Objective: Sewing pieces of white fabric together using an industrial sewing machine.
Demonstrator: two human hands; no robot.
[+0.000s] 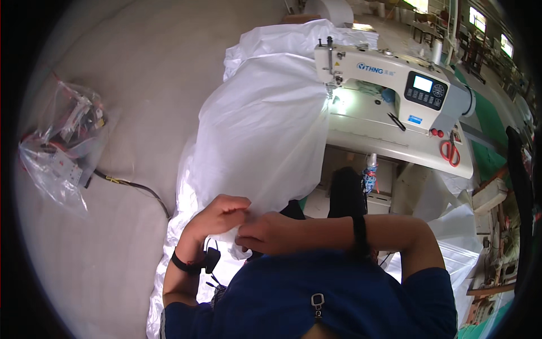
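Note:
A large white translucent sheet [262, 127] hangs from the sewing machine [367, 65] down to my lap. Near my body, my left hand [223, 216] is closed on the edge of the sheet, its fingers curled. Close beside it on the right, my right hand [270, 233] pinches the same edge, with a bunched bit of sheet below. The fingertips of both hands are partly hidden. At its far right side the sheet lies by the machine's lit needle area.
Black tweezers [397, 121] and red-handled scissors [450, 151] lie on the white machine table [389, 141]. More white sheeting [293, 39] is heaped behind. On the floor at left are a clear plastic bag [68, 141] with electrical parts and a black cable [135, 185].

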